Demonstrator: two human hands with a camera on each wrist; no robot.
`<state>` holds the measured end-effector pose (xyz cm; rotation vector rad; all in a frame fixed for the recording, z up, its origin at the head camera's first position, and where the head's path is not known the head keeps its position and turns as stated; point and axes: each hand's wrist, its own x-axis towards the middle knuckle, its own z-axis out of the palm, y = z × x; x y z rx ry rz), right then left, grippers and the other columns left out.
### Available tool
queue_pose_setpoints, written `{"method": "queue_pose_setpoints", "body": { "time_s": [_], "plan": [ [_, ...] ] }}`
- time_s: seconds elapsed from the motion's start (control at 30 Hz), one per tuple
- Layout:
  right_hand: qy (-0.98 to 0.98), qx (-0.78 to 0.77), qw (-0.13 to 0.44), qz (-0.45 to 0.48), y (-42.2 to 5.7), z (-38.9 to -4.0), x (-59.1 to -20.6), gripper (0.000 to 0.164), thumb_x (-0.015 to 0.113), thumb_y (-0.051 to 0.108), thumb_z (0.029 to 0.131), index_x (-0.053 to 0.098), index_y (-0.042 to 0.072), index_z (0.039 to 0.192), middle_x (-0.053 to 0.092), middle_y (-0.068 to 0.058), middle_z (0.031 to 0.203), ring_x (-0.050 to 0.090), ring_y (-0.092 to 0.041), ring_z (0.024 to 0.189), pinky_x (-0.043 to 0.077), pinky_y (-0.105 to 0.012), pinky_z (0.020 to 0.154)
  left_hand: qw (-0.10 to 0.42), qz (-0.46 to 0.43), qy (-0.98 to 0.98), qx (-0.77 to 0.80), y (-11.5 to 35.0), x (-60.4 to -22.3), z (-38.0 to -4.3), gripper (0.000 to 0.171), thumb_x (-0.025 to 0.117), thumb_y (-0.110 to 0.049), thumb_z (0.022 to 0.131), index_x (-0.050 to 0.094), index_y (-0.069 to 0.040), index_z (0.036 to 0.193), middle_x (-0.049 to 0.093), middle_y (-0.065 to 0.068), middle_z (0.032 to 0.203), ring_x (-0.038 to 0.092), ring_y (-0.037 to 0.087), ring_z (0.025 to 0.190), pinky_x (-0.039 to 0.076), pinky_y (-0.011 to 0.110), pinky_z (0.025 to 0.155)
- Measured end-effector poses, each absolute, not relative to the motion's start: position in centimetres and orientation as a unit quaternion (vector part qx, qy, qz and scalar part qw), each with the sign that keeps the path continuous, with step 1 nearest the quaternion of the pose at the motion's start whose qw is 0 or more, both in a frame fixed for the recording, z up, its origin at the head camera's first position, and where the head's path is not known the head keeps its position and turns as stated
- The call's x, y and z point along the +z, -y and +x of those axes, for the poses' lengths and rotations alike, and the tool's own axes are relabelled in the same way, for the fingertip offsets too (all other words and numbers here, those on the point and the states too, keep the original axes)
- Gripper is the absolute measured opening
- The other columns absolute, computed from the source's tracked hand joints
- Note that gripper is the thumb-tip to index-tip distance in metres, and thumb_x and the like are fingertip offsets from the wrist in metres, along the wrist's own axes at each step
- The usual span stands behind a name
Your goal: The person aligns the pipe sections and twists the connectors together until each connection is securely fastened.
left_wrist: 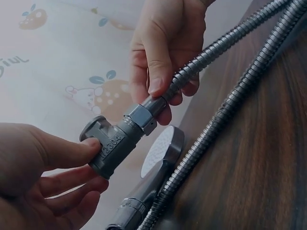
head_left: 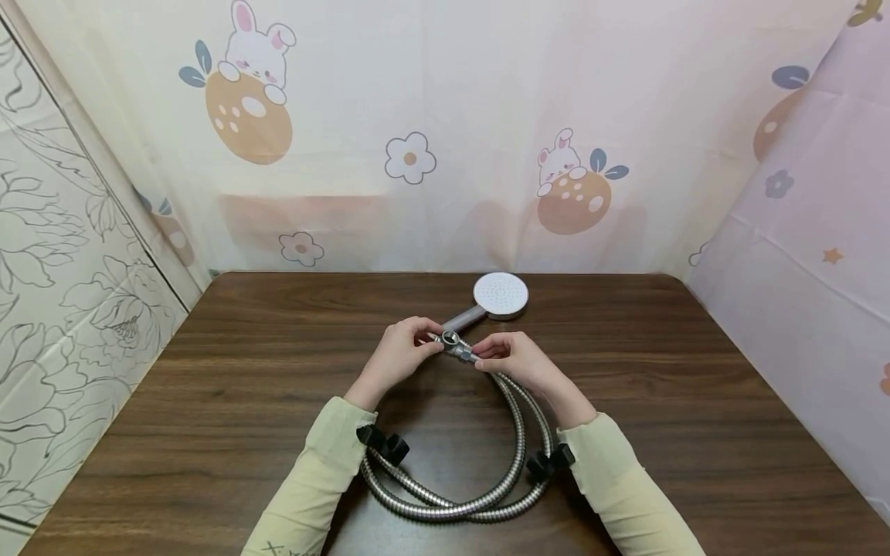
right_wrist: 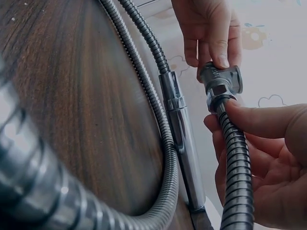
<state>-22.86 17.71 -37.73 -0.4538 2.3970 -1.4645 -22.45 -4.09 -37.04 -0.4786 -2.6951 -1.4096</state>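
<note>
A grey metal tee pipe fitting (left_wrist: 112, 146), marked "304", is held between the thumb and fingers of my left hand (head_left: 405, 346). My right hand (head_left: 518, 359) pinches the end of a ribbed metal shower hose (right_wrist: 235, 163) just behind its hex nut (left_wrist: 141, 119). Nut and fitting are joined in line, with some thread showing between them in the left wrist view. One round opening of the tee faces up in the head view. Beyond the hands lies a hand shower (head_left: 501, 295), its handle connected to the hose's other end (right_wrist: 169, 86).
The hose loops on the brown wooden table (head_left: 264, 401) between my forearms. Black wrist cameras hang close over the loop on both sides. A patterned curtain (head_left: 417, 93) stands behind the table's back edge, with more printed cloth left and right.
</note>
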Motion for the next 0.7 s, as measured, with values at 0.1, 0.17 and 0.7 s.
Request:
{"method": "queue_pose_setpoints", "body": {
  "time_s": [0.1,0.17,0.7],
  "plan": [
    [-0.832,-0.511,0.152,-0.157,-17.72,-22.87,-37.88,0.024,0.067,0.005,0.08,0.064,-0.005,0.102,0.067,-0.014,0.092,0.061,-0.012,0.082,0.048,-0.024,0.071,0.035,-0.157,0.88,-0.447,4.11,-37.21,-22.38,0.015,0.07,-0.012,0.079,0.068,-0.011,0.094,0.063,0.002,0.091,0.059,0.014,0.078,0.047,0.028,0.07],
    [-0.831,-0.512,0.154,-0.154,-17.73,-22.84,-37.9,0.024,0.067,0.005,0.079,0.065,-0.005,0.101,0.067,-0.014,0.091,0.061,-0.011,0.08,0.048,-0.023,0.07,0.038,-0.16,0.885,-0.436,4.14,-37.29,-22.37,0.015,0.069,-0.012,0.079,0.068,-0.011,0.095,0.063,0.003,0.091,0.058,0.014,0.077,0.047,0.029,0.07],
    [-0.857,-0.469,0.148,-0.152,-17.63,-22.81,-38.33,0.021,0.07,0.011,0.078,0.067,-0.001,0.095,0.067,-0.008,0.082,0.059,-0.009,0.072,0.046,-0.026,0.066,0.038,-0.196,0.904,-0.377,4.12,-37.6,-22.14,0.014,0.069,-0.018,0.081,0.067,-0.015,0.095,0.061,-0.002,0.089,0.052,0.008,0.069,0.042,0.024,0.061]
  ]
}}
